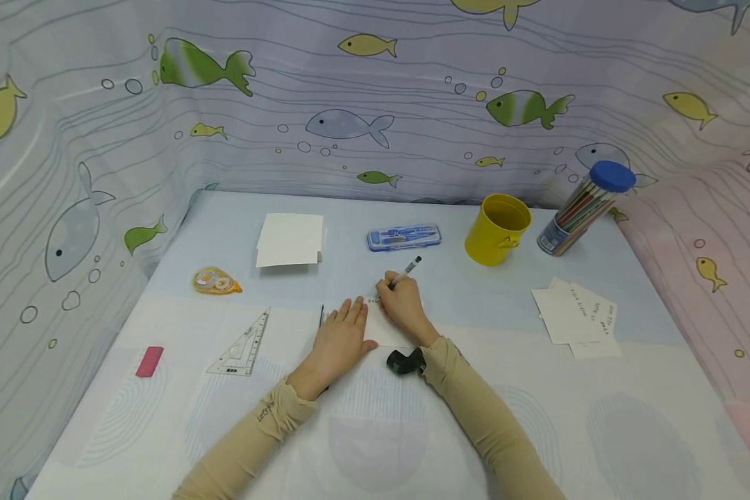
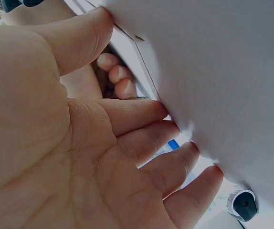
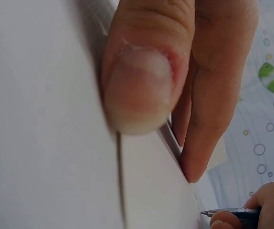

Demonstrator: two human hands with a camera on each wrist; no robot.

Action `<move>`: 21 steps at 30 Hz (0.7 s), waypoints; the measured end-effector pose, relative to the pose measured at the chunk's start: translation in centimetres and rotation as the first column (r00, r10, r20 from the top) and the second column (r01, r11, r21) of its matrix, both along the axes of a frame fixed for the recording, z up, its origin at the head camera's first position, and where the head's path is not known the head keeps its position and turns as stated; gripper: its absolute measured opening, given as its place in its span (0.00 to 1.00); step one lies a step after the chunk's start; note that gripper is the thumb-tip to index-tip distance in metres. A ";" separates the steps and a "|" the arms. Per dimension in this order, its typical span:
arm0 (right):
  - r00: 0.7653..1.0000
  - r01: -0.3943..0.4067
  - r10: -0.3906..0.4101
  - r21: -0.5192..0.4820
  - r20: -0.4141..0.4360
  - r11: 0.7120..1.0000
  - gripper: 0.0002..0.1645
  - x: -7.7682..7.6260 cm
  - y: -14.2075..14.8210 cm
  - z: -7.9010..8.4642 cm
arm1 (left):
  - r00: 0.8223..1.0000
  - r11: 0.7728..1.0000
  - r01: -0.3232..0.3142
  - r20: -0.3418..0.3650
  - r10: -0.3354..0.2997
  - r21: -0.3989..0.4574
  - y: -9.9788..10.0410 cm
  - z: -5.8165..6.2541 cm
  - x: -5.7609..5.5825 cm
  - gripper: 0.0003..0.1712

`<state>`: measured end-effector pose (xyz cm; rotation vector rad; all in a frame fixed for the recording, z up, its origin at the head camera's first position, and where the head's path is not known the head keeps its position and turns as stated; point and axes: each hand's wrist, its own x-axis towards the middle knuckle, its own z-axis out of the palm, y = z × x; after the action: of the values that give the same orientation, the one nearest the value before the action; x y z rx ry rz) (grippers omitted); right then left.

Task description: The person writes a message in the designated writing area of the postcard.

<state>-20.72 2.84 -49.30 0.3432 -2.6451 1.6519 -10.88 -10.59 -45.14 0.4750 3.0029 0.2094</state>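
A white card (image 1: 390, 332) lies on the table between the hands, with a short line of handwriting near its top. My right hand (image 1: 403, 305) pinches a pen (image 1: 406, 271), white-barrelled with a dark end; in the right wrist view the tip of the pen (image 3: 213, 212) points at the card's surface. With fingers stretched out, my left hand (image 1: 340, 342) rests on the card's left side, its thumb by the near edge. In the left wrist view, fingertips (image 2: 208, 179) press against the white surface. Partly hidden by the left hand is a thin dark stick-like thing (image 1: 321, 316).
Left: pink eraser (image 1: 149, 362), clear set square (image 1: 242, 351), orange correction tape (image 1: 216, 280). Behind: white cards (image 1: 290, 239), blue geometry case (image 1: 403, 237), yellow bucket (image 1: 490, 239), blue-lidded tube of coloured pencils (image 1: 578, 215). Right: several written cards (image 1: 562, 319). A fish-print curtain (image 1: 350, 83) surrounds the table.
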 end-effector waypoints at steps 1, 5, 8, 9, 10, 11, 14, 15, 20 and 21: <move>1.000 0.000 0.000 0.002 -0.005 1.000 0.20 0.0 0.0 0.0 | 1.000 1.000 -0.002 0.000 0.002 0.001 0.0 0.0 0.0 0.42; 1.000 0.005 -0.005 0.008 -0.012 1.000 0.20 0.0 0.0 0.0 | 1.000 1.000 -0.003 0.002 0.003 -0.004 0.0 -0.2 0.0 0.42; 1.000 0.012 -0.012 -0.009 0.000 1.000 0.20 0.1 0.0 -0.1 | 1.000 1.000 0.003 -0.002 -0.003 -0.004 0.0 -0.2 0.0 0.42; 1.000 0.013 -0.013 -0.012 0.004 1.000 0.20 0.1 0.0 -0.1 | 1.000 1.000 0.005 -0.002 -0.005 -0.001 0.0 -0.2 0.0 0.42; 1.000 0.013 -0.013 -0.018 0.010 1.000 0.20 0.1 0.0 -0.1 | 1.000 1.000 0.005 -0.003 -0.005 -0.001 0.0 -0.2 0.0 0.42; 1.000 0.010 -0.010 -0.020 0.012 1.000 0.20 0.1 0.0 -0.1 | 1.000 1.000 0.004 -0.004 -0.004 -0.001 0.0 -0.2 0.0 0.42; 1.000 0.003 -0.003 -0.020 0.016 1.000 0.20 0.0 0.0 -0.1 | 1.000 1.000 0.000 -0.002 0.000 -0.001 0.0 -0.2 0.0 0.42; 1.000 0.000 0.000 -0.017 0.013 1.000 0.20 0.0 0.0 -0.1 | 1.000 1.000 -0.001 -0.003 0.001 0.002 0.0 -0.2 0.0 0.42; 1.000 -0.018 0.018 0.002 -0.004 1.000 0.20 0.0 0.0 -0.1 | 1.000 1.000 0.000 -0.009 0.000 0.005 0.0 -0.3 0.0 0.42; 1.000 -0.020 0.020 0.009 -0.006 1.000 0.20 0.0 0.0 -0.1 | 1.000 1.000 0.001 -0.013 -0.001 0.005 0.0 -0.3 0.0 0.42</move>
<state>-20.70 2.88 -49.39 0.3755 -2.6538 1.6427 -10.92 -10.63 -45.47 0.4803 3.0152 0.2139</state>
